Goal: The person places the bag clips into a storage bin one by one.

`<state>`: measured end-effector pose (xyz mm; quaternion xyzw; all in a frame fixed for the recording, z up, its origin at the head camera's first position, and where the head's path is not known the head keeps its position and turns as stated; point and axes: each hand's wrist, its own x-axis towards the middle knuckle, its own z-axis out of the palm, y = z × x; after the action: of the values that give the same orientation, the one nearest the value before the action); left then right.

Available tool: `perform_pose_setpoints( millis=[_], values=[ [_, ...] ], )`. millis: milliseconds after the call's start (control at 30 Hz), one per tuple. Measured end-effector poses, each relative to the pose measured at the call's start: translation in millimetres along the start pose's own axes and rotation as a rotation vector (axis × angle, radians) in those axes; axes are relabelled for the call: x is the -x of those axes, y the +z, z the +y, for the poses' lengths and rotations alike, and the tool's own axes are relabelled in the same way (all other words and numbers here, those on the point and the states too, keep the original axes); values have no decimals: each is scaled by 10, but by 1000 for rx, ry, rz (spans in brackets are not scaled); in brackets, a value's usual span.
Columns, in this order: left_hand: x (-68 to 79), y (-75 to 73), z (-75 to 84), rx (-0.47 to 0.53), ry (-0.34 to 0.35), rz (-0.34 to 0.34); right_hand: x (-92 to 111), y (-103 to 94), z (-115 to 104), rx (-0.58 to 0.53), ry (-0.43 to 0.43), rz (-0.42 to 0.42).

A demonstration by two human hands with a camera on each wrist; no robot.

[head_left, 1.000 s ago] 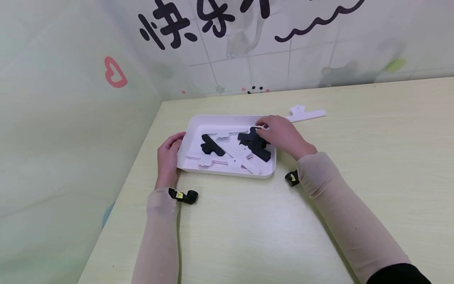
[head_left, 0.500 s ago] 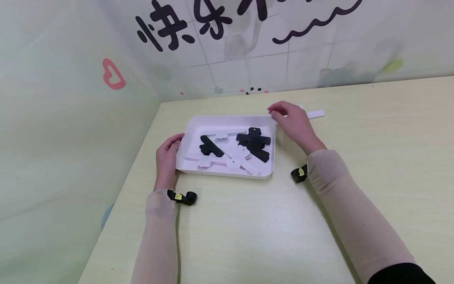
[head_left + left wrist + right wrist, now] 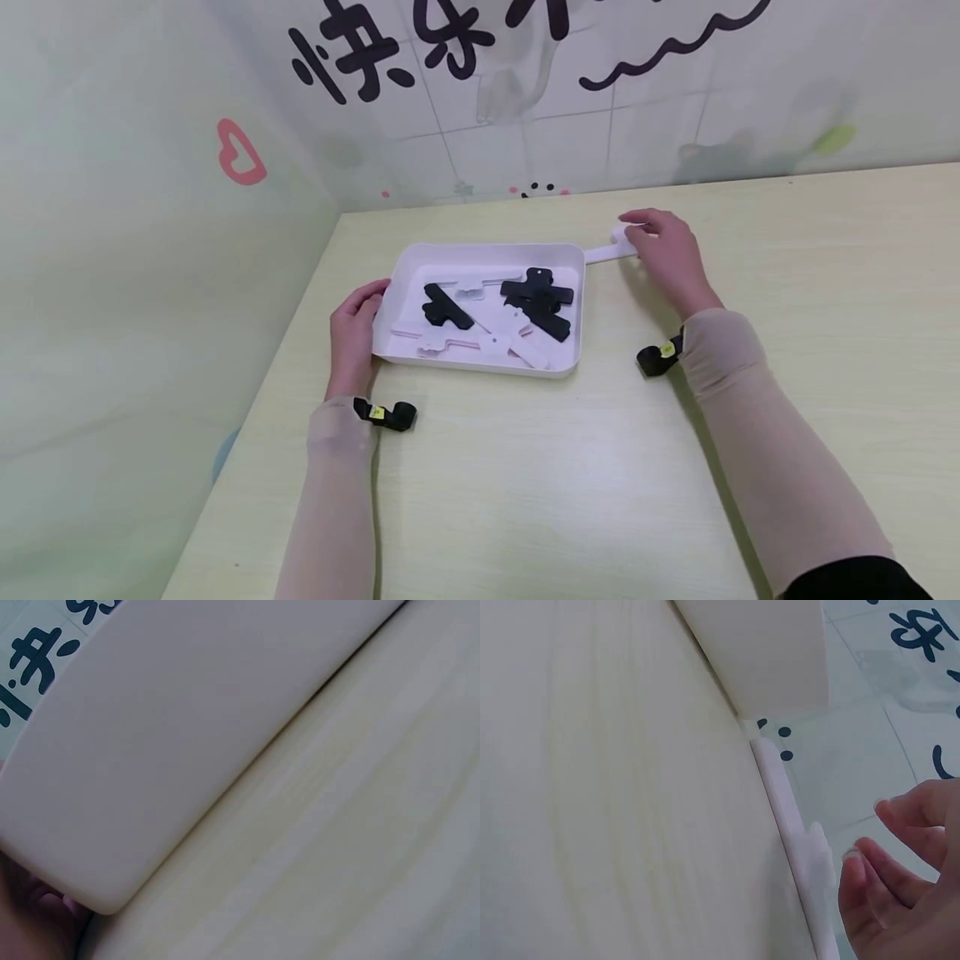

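Observation:
My left hand (image 3: pixel 351 337) holds the left end of a white tray (image 3: pixel 480 368), its fingers at the rim; the left wrist view shows part of that hand (image 3: pixel 30 922) beside the tray wall (image 3: pixel 187 735). Black clips (image 3: pixel 446 308) and white clips (image 3: pixel 450 340) lie in the tray, some overlapping at its right side. Outside, a white clip (image 3: pixel 602 254) rests on the table by the tray's right back corner. Over it is my right hand (image 3: pixel 669 254), fingers loosely bent. In the right wrist view, the fingertips (image 3: pixel 851 855) sit apart from that clip (image 3: pixel 780 795).
The pale wooden table (image 3: pixel 510 483) extends in front and to the right. A printed wall covering (image 3: pixel 540 154) stands behind the table, and another wall (image 3: pixel 150 333) rises along its left edge. Each wrist carries a small black camera (image 3: pixel 393 415).
My right hand has moved from above the black clips in the tray, rightwards and back, to the white clip outside. My left hand and the tray stay in place.

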<state>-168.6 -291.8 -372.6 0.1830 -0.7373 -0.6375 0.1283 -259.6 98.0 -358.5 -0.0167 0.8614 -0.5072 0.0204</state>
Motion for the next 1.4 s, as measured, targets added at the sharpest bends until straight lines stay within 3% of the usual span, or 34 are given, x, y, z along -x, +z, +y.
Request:
perform_pose_setpoints(
  millis=[200, 400, 500, 700, 1067, 1400],
  values=[
    [-22, 2, -1, -4, 2, 0, -9, -33, 120, -55, 21, -34],
    [-37, -5, -30, 3, 9, -7, -21, -33, 220, -299, 41, -91],
    [-43, -12, -41, 3, 15, -10, -32, -33, 252, -356, 33, -106],
    [-45, -31, -46, -1, 20, -2, -41, -1, 263, -264, 46, -117],
    [-53, -62, -66, 6, 34, -7, -35, 5, 296, 18, 21, -65],
    [-51, -66, -59, 3, 32, -18, 7, -28, 315, 52, 32, -78]
  ],
)
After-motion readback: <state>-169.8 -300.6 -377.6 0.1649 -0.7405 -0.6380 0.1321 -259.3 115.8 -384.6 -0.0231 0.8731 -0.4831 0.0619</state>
